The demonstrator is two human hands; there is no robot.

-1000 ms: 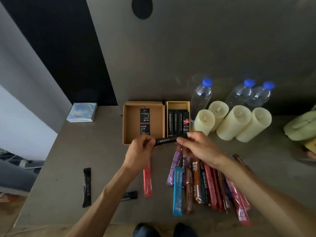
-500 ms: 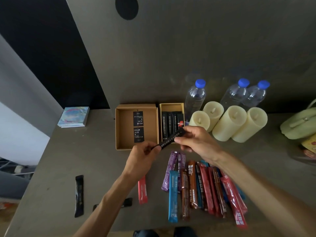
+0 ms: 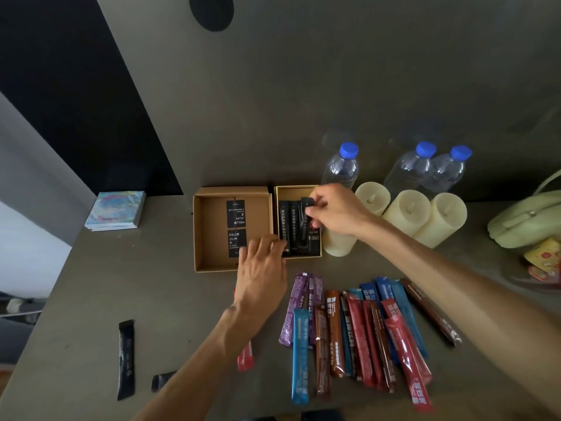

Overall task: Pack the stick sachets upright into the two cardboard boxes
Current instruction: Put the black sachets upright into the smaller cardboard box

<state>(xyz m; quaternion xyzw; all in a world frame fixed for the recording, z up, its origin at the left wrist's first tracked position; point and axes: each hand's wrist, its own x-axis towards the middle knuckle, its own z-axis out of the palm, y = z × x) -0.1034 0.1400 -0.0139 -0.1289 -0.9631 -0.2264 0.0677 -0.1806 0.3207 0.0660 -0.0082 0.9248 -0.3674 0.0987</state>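
Leftmost, a small pastel-printed square booklet (image 3: 116, 209) lies at the back of the grey tabletop (image 3: 91, 299), and nearer the front edge a lone black stick sachet (image 3: 126, 359) lies flat, with a second short black sachet (image 3: 162, 380) partly hidden beside the left forearm. Next comes the wide shallow brown cardboard box (image 3: 212, 229), holding only two black printed labels (image 3: 236, 227) on its floor. The left hand (image 3: 261, 275) lies flat, fingers spread, across the near rims where this box meets the narrow brown cardboard box (image 3: 299, 221) just to its right; it grips nothing. A red stick sachet (image 3: 245, 358) shows from under the left wrist. In the narrow box several black sachets (image 3: 290, 226) sit side by side. The right hand (image 3: 335, 209) reaches over them, fingertips pinching the top of one black stick sachet (image 3: 307, 205) that is partly down in the box. On the table in front lies a loose fan of purple, blue, brown and red stick sachets (image 3: 358, 338). Behind, four cream pillar candles (image 3: 425, 220) stand before three clear blue-capped water bottles (image 3: 409, 171), and a pale green bag (image 3: 528, 220) sits at far right.
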